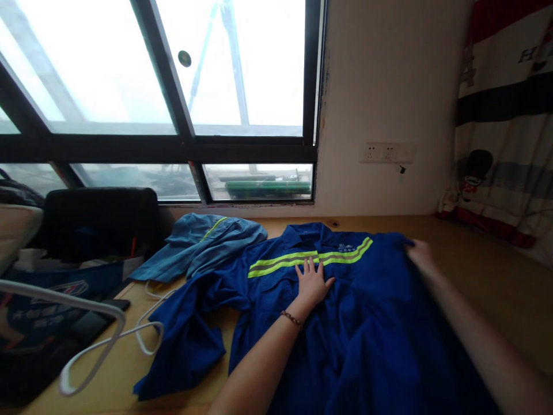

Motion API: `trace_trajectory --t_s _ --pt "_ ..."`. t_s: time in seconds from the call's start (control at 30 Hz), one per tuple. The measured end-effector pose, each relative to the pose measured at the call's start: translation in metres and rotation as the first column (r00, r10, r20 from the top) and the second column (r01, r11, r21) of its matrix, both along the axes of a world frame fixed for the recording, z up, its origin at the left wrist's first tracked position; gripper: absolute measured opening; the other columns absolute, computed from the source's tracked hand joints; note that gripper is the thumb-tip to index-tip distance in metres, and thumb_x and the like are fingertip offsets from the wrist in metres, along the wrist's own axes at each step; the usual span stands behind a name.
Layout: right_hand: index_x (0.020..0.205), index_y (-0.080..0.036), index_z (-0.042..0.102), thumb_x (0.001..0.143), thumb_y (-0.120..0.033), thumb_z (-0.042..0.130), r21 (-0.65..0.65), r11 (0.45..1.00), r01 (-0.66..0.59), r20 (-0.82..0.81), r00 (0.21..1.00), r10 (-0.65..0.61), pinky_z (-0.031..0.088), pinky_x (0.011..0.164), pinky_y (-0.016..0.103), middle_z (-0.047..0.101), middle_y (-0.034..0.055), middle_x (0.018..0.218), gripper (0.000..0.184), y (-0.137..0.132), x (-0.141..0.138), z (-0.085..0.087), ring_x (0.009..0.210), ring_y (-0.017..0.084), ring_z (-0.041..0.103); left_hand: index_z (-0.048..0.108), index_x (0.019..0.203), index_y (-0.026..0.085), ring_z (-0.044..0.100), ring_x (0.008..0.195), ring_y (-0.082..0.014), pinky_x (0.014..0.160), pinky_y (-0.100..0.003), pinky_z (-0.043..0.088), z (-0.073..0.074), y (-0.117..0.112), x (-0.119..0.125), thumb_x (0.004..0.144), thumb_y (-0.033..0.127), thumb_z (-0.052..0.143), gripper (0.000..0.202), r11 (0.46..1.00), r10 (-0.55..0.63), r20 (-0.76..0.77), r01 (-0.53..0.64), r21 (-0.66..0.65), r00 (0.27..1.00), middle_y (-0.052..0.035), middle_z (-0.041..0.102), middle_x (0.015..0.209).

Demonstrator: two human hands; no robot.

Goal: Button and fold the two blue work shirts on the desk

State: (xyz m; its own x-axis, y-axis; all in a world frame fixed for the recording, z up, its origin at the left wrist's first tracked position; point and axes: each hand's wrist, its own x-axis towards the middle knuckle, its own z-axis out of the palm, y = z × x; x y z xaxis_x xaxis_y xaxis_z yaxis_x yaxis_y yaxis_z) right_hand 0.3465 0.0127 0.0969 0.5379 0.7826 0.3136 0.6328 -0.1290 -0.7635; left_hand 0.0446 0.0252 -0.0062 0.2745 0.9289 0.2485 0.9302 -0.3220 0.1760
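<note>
A dark blue work jacket [276,300] lies front up on the wooden table, its collar toward the window. Yellow-green and grey reflective tape runs across its chest, with small white lettering above it at the right. My left hand [311,281] rests flat on the jacket front just below the tape, fingers spread. At the right shoulder of the jacket, my right hand [419,253] has its fingers closed on the fabric edge. One sleeve stretches out to the left, rumpled; the other side is partly behind my right forearm.
A lighter blue folded garment [216,242] lies behind the left sleeve. White tubular loops [93,340] and a printed blue bag [64,294] are at the left. A wall socket [386,153] and a patterned curtain [496,121] are at the right, beyond the wooden tabletop [488,271].
</note>
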Motion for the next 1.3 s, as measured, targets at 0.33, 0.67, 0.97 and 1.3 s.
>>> trace_trajectory --t_s 0.33,0.67,0.97,1.3 --pt "0.126 -0.005 0.034 0.069 -0.034 0.057 0.045 0.998 0.039 0.380 0.923 -0.054 0.034 0.087 0.037 0.044 0.0241 0.120 0.068 0.030 0.004 0.021 0.112 0.029 0.042 0.035 0.129 0.021 0.016 0.126 -0.0358 0.097 -0.059 0.008 -0.002 0.001 0.000 0.077 0.064 0.024 0.068 1.000 -0.012 0.014 0.012 0.014 1.000 -0.0140 0.026 0.138" --pt "0.103 -0.010 0.057 0.079 -0.014 0.038 -0.137 0.881 -0.453 0.270 0.839 0.473 0.036 0.091 0.029 0.060 0.0113 0.107 0.031 0.032 -0.190 -0.097 0.103 0.018 0.052 0.023 0.134 0.015 0.021 0.126 -0.0274 0.102 -0.047 0.013 -0.007 0.008 -0.011 0.080 0.056 0.031 0.068 0.997 -0.065 0.016 0.064 0.031 0.998 -0.0109 0.028 0.138" --pt "0.108 -0.016 0.057 0.080 -0.014 0.038 -0.250 0.825 -0.507 0.389 0.727 0.565 0.031 0.095 0.032 0.055 0.0080 0.115 0.034 0.050 -0.164 -0.098 0.112 0.017 0.044 0.033 0.129 0.020 0.025 0.126 -0.0199 0.104 -0.036 0.016 0.012 0.047 -0.041 0.079 0.056 0.035 0.062 0.969 -0.238 0.018 0.239 -0.063 0.971 -0.0064 0.033 0.136" --pt "0.100 -0.015 0.059 0.079 -0.008 0.035 -0.224 0.854 -0.469 0.423 0.743 0.519 0.030 0.090 0.028 0.058 0.0090 0.104 0.033 0.026 -0.205 -0.105 0.101 0.018 0.047 0.056 0.108 0.019 0.045 0.109 -0.0185 0.096 -0.032 0.031 0.011 0.044 -0.045 0.077 0.035 0.051 0.035 0.944 -0.329 0.183 0.319 0.082 0.927 -0.0061 0.053 0.116"
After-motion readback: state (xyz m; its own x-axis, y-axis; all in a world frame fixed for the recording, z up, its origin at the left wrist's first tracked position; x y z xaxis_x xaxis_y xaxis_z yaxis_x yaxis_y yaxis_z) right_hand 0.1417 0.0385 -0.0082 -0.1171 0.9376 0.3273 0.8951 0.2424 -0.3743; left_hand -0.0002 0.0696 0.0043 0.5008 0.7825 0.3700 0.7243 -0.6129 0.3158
